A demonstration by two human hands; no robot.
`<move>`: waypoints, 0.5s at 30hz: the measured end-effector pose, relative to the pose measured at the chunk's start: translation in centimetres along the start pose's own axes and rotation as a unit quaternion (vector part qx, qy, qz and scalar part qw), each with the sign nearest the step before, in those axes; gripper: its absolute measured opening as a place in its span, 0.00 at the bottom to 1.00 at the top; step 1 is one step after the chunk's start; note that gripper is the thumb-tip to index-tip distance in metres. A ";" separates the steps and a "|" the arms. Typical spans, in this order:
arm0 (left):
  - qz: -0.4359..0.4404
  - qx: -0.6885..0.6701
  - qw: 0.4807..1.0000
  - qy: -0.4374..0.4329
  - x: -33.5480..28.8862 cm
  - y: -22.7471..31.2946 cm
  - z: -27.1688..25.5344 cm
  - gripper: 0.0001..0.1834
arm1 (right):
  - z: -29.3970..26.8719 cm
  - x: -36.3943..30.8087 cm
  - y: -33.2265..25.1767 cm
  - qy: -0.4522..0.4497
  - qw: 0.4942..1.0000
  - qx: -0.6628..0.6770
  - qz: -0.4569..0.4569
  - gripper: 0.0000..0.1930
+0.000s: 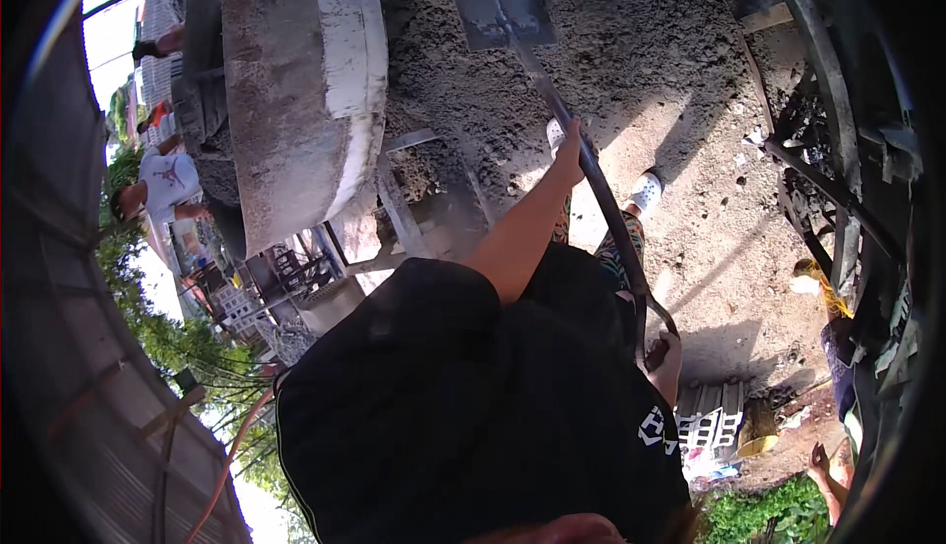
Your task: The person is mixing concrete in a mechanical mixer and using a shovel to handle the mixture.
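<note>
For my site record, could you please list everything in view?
Shovel: one, grey and dark, upper centre to centre
Drum: one, rusty grey and white, upper left
Gravelly material: one spread, grey, top
Hollow blocks: several, grey, lower right
Sheeting: count unclear, grey, left edge
Plants: several, green, left, lower right
Other people: at least two, one white-shirted, left and right
Bars: several, dark, right
Shoes: two, whitish, centre
Shirt: one, black, lower centre
Left hand: one, bare, on shaft
Right hand: one, bare, handle's end
</note>
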State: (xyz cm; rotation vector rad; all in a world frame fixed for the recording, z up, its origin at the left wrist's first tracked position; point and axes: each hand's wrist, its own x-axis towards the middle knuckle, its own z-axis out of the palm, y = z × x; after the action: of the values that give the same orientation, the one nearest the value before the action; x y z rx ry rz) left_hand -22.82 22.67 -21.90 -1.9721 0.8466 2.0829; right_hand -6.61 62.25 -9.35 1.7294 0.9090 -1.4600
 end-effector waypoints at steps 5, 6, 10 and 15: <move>0.139 -0.168 0.969 -0.114 -0.3 6.9 -2.7 0.33 | 10.4 -6.6 -2.7 -0.092 0.976 0.000 -0.195 0.06; 0.137 -0.189 0.968 -0.094 -0.1 8.9 -4.8 0.33 | 13.1 -7.5 -2.2 -0.138 0.965 -0.020 -0.223 0.06; 0.152 -0.131 0.974 -0.102 -5.0 10.8 -4.3 0.35 | 23.5 -13.3 0.3 -0.232 0.956 0.017 -0.182 0.08; 0.146 -0.050 0.977 -0.148 -8.0 10.9 -6.4 0.33 | 29.8 -11.7 7.8 -0.459 0.781 -0.136 -0.401 0.12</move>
State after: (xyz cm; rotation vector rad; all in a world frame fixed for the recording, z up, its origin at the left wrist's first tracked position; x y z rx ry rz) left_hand -21.43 12.62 -10.96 -1.5959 1.0368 2.5466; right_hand -16.58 31.91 -1.18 0.1992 1.2193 -2.2228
